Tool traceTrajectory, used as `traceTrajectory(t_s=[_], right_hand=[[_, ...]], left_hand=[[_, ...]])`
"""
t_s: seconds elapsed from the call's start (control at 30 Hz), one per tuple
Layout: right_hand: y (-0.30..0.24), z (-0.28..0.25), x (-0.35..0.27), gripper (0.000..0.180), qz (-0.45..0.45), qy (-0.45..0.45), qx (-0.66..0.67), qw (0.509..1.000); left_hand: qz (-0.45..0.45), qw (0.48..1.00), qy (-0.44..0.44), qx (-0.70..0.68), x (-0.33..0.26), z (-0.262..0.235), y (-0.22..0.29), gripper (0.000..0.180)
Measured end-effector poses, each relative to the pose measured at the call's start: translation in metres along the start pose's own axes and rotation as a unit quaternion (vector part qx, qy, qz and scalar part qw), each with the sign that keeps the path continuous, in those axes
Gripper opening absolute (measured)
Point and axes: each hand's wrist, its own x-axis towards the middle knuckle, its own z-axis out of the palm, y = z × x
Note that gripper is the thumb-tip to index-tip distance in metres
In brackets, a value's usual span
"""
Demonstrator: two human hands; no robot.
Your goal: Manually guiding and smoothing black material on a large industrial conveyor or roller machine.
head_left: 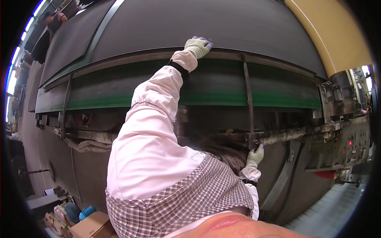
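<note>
Your left hand (pixel 197 47), in a striped knit glove, lies curled over the top edge of the dark conveyor belt (pixel 190 27), fingers hooked on its rim. The belt is wide, matte grey-black, with a green band (pixel 222 97) beneath its near edge; its long axis runs left to right across the machine. Your right hand (pixel 254 155), gloved too, grips the metal bracket (pixel 252 139) on the lower frame bar (pixel 283 135), fingers closed around it.

Cardboard box (pixel 92 224) sits low left, a blue object (pixel 87 212) just beside it. Far right, a grey control panel (pixel 354 143) with a red light glowing. Another person (pixel 54 20) stands top left.
</note>
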Motion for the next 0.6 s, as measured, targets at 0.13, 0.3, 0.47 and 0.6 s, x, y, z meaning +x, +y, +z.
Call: traceTrajectory(t_s=[0.13, 0.3, 0.47, 0.6], right_hand=[[0.007, 0.005, -0.002, 0.04, -0.014, 0.024, -0.006, 1.0], [0.006, 0.001, 0.001, 0.051, 0.037, -0.04, 0.006, 0.999], [-0.003, -0.003, 0.001, 0.051, 0.054, -0.033, 0.02, 0.998], [-0.006, -0.003, -0.002, 0.042, 0.017, -0.005, -0.003, 1.0]], left_hand=[[-0.099, 0.988, 0.1, 0.065, -0.012, -0.008, -0.043, 0.061], [-0.31, 0.939, 0.073, 0.128, -0.037, -0.048, -0.135, 0.077], [-0.386, 0.901, 0.081, 0.18, -0.074, -0.081, -0.192, 0.089], [-0.46, 0.879, 0.042, 0.122, -0.086, -0.097, -0.195, 0.107]])
